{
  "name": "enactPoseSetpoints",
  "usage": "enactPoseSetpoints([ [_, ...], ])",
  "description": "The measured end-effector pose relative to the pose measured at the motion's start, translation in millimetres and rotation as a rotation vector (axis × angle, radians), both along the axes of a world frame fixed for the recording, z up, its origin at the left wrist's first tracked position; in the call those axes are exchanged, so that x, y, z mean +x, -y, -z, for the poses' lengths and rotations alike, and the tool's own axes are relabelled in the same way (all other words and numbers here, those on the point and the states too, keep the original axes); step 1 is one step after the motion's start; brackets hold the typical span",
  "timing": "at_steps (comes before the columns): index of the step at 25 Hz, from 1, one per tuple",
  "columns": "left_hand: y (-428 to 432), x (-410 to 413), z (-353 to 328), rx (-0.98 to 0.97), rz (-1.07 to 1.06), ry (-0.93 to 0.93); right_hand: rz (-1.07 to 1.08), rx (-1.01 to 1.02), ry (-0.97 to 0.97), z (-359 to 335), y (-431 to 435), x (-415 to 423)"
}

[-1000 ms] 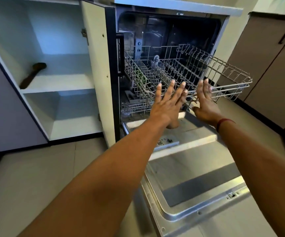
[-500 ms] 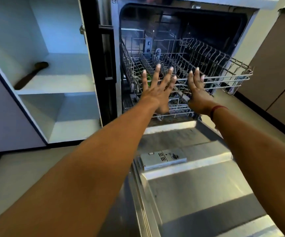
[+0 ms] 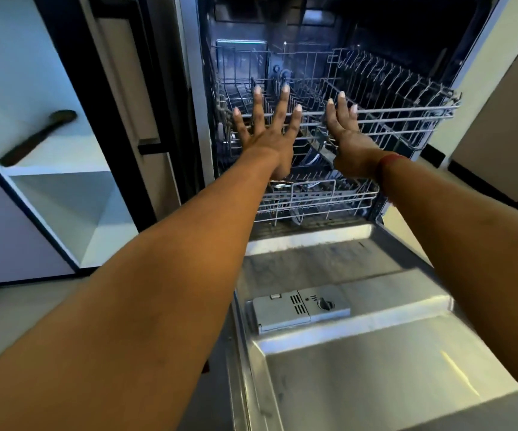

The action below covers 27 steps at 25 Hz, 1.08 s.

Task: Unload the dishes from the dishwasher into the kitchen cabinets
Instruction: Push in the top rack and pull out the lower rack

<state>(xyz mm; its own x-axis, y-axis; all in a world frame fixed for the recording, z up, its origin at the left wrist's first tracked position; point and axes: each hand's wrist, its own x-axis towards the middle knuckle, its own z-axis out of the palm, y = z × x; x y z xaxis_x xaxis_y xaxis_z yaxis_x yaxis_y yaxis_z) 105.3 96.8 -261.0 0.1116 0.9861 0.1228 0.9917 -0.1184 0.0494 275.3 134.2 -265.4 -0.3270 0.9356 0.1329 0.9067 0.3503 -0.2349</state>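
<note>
The dishwasher stands open with its steel door (image 3: 360,368) folded down in front of me. Its upper wire rack (image 3: 406,110) is slid partway out and looks bare. My left hand (image 3: 267,132) is held flat with fingers spread against the rack's front rail. My right hand (image 3: 344,135) is also flat, fingers straight, at the same rail just to the right. Neither hand holds anything. Below, the lower rack (image 3: 323,194) holds some dark dishes, mostly hidden behind my hands.
An open white cabinet (image 3: 64,188) with two shelves stands at the left; a dark wooden utensil (image 3: 37,138) lies on its upper shelf. A detergent dispenser (image 3: 301,307) sits on the door's inner face. Brown cabinet fronts (image 3: 506,119) stand at the right.
I have moved closer to the dishwasher. Both flat hands have gone forward with the upper rack, which now sits further inside the tub than before.
</note>
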Motion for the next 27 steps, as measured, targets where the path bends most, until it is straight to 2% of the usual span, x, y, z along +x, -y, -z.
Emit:
enactPoseSetpoints([
  [6, -25.3, -2.8, -8.3, -0.029, -0.027, 0.031, -0.009, -0.035, 0.021, -11.9, -22.6, -3.2],
  [15, -51.8, -6.8, -1.8, 0.044, -0.054, 0.013, -0.037, -0.035, 0.040, -11.2, -55.4, -7.7],
  [19, -57.6, -7.9, 11.0, 0.132, -0.061, 0.007, -0.046, -0.006, 0.049, -1.4, -61.8, -6.3],
  [22, -53.6, -2.8, 27.2, 0.215, -0.063, 0.097, -0.035, 0.067, 0.072, 9.3, -50.1, -7.3],
  [24, -46.8, 3.6, 47.7, 0.171, -0.048, 0.125, -0.033, 0.089, 0.115, 27.6, -36.8, -4.4],
  [27, -35.9, 11.9, 87.2, 0.004, -0.029, 0.132, -0.022, 0.024, 0.140, 59.9, -23.8, 3.6],
])
